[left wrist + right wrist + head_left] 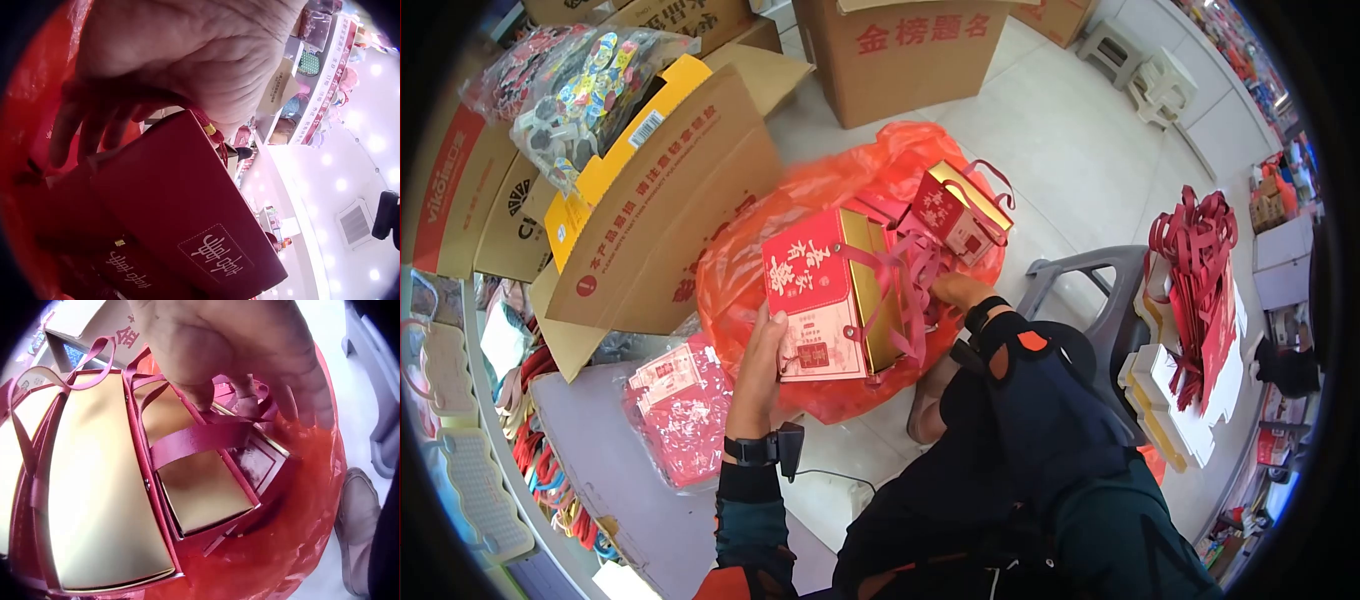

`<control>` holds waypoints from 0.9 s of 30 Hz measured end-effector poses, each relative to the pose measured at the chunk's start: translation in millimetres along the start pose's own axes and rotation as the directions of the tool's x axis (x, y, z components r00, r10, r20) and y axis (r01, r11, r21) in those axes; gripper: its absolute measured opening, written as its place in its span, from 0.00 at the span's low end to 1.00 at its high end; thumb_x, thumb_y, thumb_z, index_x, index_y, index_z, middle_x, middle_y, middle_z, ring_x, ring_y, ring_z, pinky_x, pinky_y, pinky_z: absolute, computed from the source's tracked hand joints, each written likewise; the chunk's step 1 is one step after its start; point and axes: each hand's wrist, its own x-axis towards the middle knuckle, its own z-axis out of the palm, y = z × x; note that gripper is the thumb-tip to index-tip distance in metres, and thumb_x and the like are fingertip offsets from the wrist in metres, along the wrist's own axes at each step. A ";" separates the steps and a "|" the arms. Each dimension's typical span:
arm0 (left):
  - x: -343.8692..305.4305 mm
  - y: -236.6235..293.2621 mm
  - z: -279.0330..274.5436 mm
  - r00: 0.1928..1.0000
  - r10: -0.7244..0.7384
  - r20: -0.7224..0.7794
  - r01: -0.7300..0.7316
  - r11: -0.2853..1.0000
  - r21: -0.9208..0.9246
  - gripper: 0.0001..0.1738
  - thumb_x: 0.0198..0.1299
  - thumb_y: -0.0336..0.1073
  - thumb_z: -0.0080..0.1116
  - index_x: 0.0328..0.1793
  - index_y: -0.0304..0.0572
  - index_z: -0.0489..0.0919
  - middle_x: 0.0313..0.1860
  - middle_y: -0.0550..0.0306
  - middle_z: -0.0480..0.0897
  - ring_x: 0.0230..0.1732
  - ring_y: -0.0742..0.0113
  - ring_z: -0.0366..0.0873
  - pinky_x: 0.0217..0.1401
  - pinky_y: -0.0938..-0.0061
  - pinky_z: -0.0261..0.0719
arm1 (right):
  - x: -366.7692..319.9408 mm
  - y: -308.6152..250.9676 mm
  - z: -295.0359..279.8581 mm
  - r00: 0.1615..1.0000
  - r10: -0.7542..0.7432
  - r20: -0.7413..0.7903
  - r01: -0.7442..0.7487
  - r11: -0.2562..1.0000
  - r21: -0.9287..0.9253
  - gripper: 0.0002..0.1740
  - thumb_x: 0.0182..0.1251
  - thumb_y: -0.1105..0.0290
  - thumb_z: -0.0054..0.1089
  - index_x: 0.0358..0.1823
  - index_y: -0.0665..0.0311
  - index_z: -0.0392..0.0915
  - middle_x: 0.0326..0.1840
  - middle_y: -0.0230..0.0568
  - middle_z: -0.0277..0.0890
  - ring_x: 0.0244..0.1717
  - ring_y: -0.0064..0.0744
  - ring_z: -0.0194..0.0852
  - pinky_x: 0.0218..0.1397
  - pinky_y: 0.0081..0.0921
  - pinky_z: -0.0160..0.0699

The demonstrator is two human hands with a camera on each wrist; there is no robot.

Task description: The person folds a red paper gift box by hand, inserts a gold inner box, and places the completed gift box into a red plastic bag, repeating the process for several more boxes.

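Note:
A red gift box (810, 300) with gold sides and ribbon handles stands tilted over a red plastic bag (735, 270). My left hand (760, 345) grips its left edge, the thumb on the printed front and the other fingers behind. The left wrist view shows the box's dark red face (156, 194) with white lettering under the palm. My right hand (960, 290) reaches down among the pink-red ribbons (915, 270). In the right wrist view, its thumb and fingers (247, 403) are at a smaller gold-sided box (200, 494), partly hidden by a ribbon; I cannot tell whether they pinch it.
Another red-and-gold box (960, 215) lies at the bag's far right. A large carton (670, 200) with open flaps stands left, below bagged trinkets. Wrapped red packets (680, 410) lie on the grey surface. A grey stool (1090, 275) is at right, near stacked ribboned bags (1200, 290).

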 end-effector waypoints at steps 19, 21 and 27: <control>-8.7 -23.3 -1.2 0.995 -0.025 -0.100 -0.011 0.938 -0.348 0.25 0.77 0.50 0.43 0.67 0.39 0.75 0.58 0.55 0.83 0.58 0.66 0.82 0.66 0.70 0.78 | -26.2 -33.9 -19.0 0.874 -0.329 -0.358 0.404 0.901 0.160 0.28 0.52 0.56 0.72 0.44 0.67 0.69 0.38 0.43 0.76 0.40 0.36 0.78 0.41 0.33 0.78; -5.4 -48.7 -4.0 0.993 -0.042 -0.109 -0.003 0.923 -0.385 0.22 0.77 0.49 0.43 0.62 0.42 0.76 0.52 0.56 0.84 0.51 0.66 0.83 0.57 0.72 0.80 | -43.4 -42.8 -40.2 0.869 -0.334 -0.366 0.342 0.939 -0.046 0.30 0.52 0.55 0.73 0.47 0.68 0.69 0.40 0.48 0.78 0.43 0.38 0.81 0.44 0.35 0.80; -10.9 -95.2 26.0 0.987 -0.098 0.127 0.151 0.824 -0.546 0.20 0.76 0.48 0.42 0.61 0.45 0.76 0.53 0.58 0.83 0.55 0.66 0.81 0.59 0.68 0.79 | -45.9 -16.8 -79.1 0.889 -0.328 -0.320 0.290 0.943 -0.162 0.32 0.50 0.59 0.74 0.50 0.73 0.73 0.40 0.51 0.81 0.41 0.41 0.84 0.41 0.35 0.81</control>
